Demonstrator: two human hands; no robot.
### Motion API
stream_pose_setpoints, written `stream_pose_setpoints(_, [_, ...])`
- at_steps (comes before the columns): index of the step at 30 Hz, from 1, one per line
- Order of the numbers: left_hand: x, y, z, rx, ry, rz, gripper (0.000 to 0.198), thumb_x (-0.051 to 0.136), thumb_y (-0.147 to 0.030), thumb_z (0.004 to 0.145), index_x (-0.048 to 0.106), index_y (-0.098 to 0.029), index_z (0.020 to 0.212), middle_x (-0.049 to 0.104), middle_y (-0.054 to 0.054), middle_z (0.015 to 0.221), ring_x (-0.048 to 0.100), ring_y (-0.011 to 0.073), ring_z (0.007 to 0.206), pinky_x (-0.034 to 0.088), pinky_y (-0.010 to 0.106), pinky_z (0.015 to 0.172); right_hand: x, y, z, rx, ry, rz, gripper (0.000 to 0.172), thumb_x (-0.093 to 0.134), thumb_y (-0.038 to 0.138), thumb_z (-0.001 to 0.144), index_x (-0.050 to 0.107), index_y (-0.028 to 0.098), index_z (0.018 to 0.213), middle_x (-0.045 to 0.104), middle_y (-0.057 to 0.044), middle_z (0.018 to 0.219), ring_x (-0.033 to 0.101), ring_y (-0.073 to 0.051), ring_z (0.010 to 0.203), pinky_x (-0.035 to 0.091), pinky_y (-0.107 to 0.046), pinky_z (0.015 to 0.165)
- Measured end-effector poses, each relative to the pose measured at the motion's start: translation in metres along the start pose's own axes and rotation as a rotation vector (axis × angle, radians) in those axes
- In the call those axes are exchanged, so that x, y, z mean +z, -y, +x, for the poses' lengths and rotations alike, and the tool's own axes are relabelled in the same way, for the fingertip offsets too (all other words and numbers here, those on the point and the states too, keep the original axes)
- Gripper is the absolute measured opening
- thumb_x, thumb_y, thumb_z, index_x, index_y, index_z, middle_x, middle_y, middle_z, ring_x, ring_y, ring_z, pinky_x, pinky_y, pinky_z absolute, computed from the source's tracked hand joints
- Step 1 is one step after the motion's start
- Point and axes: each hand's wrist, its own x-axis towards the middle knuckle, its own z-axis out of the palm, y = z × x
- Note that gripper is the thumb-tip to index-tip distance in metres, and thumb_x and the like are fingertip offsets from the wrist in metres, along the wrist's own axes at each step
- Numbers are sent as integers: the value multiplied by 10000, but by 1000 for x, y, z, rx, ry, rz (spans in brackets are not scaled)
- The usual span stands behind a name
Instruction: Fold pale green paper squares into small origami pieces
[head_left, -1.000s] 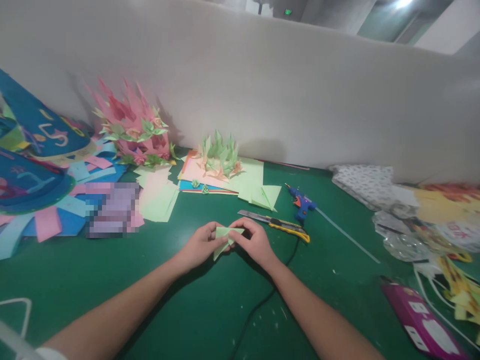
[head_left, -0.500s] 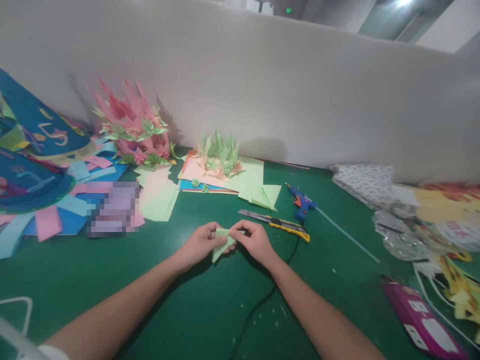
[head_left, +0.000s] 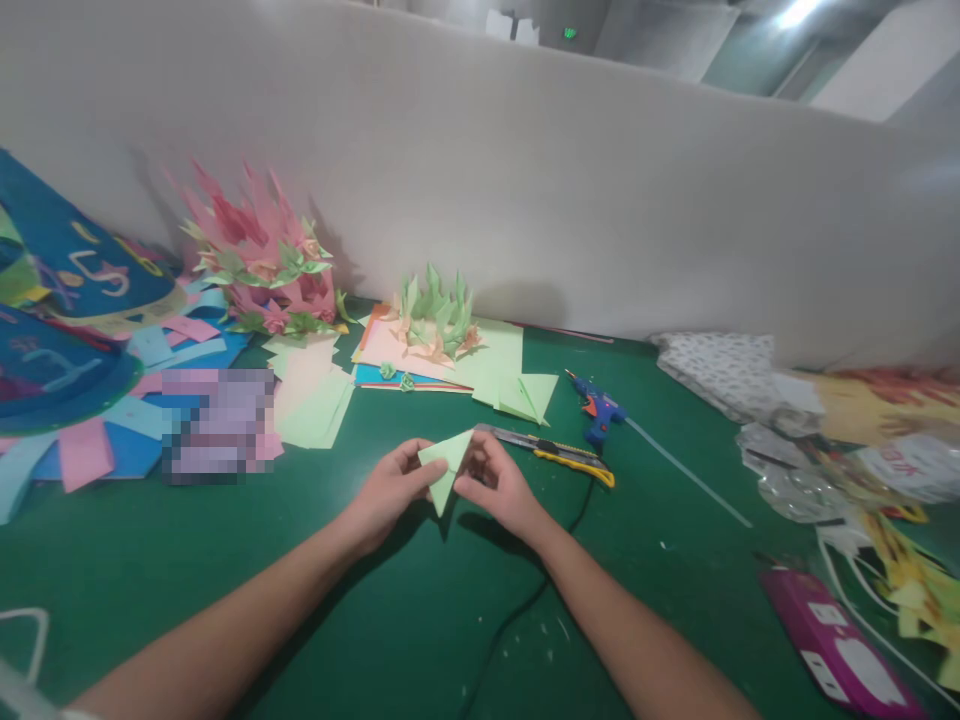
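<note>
A light green piece of paper (head_left: 442,468), folded to a triangle, is held just above the green table between both hands. My left hand (head_left: 388,496) pinches its left side, thumb on top and fingers curled beneath. On the other side, my right hand (head_left: 507,494) is closed at the paper's right edge, its fingers partly hidden behind the sheet. A utility knife (head_left: 576,458) with a yellow and black handle lies right beyond my right hand, blade out. Behind the knife rests a blue glue gun (head_left: 598,412) with a clear glue stick (head_left: 686,470) trailing from it.
A green paper crown (head_left: 436,318) stands on paper sheets at the back. Pink paper crowns (head_left: 274,255) and blue cone hats (head_left: 94,265) are at left. Loose green sheets (head_left: 319,405) lie nearby. A magenta power strip (head_left: 840,640) and plastic bags (head_left: 787,480) sit at right.
The folded paper has been turned and lifted slightly, so its triangular face now points up and down. My right hand has shifted from the paper's top to its right edge.
</note>
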Motion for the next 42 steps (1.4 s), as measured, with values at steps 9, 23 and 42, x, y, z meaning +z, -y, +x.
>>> stream_pose_setpoints(9, [2,4,1,-44,41,-86,187,640,-270,687,499,-149,710,530,-34,662,513,72,603,441,217,640,1,2,1,-2,-28,-75,124,547,246,777,502,184,875,502,2,767,483,-114,687,414,-228,636])
stream_pose_setpoints(23, [-7,9,8,156,-14,326,233,614,-359,690,565,-137,742,566,-11,666,517,114,627,409,230,604,1,-2,1,-99,-168,-337,58,552,204,757,599,172,761,572,-8,687,514,-123,620,410,-231,574])
stream_pose_setpoints(42, [-11,-2,9,61,-76,423,280,672,-395,596,650,-119,639,592,-5,548,473,93,509,356,207,514,0,3,1,-93,-153,-359,96,550,237,773,603,167,736,592,-19,682,531,-131,631,421,-244,586])
